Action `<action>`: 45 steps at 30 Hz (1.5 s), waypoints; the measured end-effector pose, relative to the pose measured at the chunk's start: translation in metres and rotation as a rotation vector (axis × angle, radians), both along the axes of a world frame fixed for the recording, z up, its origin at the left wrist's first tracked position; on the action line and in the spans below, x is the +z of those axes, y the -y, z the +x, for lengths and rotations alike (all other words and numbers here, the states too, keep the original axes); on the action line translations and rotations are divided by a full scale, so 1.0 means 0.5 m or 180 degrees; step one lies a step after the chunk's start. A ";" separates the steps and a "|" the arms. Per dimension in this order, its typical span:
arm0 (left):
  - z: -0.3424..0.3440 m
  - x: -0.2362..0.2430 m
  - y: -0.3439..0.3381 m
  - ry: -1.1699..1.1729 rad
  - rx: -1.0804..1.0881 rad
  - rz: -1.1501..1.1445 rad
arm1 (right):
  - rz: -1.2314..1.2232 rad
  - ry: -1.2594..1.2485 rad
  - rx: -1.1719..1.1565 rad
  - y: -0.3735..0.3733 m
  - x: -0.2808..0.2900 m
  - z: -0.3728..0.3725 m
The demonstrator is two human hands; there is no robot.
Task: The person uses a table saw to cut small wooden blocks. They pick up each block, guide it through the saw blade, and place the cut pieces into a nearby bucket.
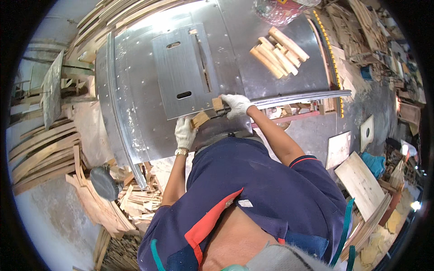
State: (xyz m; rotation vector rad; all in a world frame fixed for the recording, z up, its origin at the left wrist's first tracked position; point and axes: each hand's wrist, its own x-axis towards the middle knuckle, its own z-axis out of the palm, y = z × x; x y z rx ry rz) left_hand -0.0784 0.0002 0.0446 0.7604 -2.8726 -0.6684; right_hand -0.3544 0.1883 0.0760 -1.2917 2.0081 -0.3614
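My left hand point(184, 133), in a white knit glove, holds a small wooden block point(200, 119) near the front edge of the steel saw table point(135, 99). My right hand point(238, 105), also gloved, grips another small block point(218, 103) just to the right and a little farther back. Both blocks are by the front end of an inset plate point(169, 67) with a long slot. A dark bar shows between the two blocks; what it is I cannot tell.
Several short wooden pieces point(278, 56) lie at the back right. Metal rails point(303, 95) run along the front right and left side. A paint-stained red object point(282, 10) sits at the back. Stacked boards point(43, 149), offcuts point(138, 203) and leaning panels point(359, 185) surround the table.
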 end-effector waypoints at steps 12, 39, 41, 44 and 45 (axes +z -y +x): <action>0.064 -0.010 -0.037 -0.0237 0.0049 0.0188 | -0.1029 0.0842 -0.1311 -0.040 0.052 0.017; -0.062 -0.053 -0.050 -0.0228 -0.1183 0.0011 | -0.0067 -0.0015 -0.0568 -0.127 0.051 0.107; -0.053 -0.048 -0.054 -0.0232 -0.1113 0.0018 | 0.0278 -0.0211 -0.0416 -0.115 0.075 0.138; -0.050 -0.044 -0.050 -0.0194 -0.1113 -0.0015 | 0.0409 -0.0751 -0.0160 -0.105 0.067 0.168; -0.052 -0.043 -0.050 -0.0186 -0.1123 -0.0016 | 0.0363 -0.0889 -0.0152 -0.105 0.046 0.174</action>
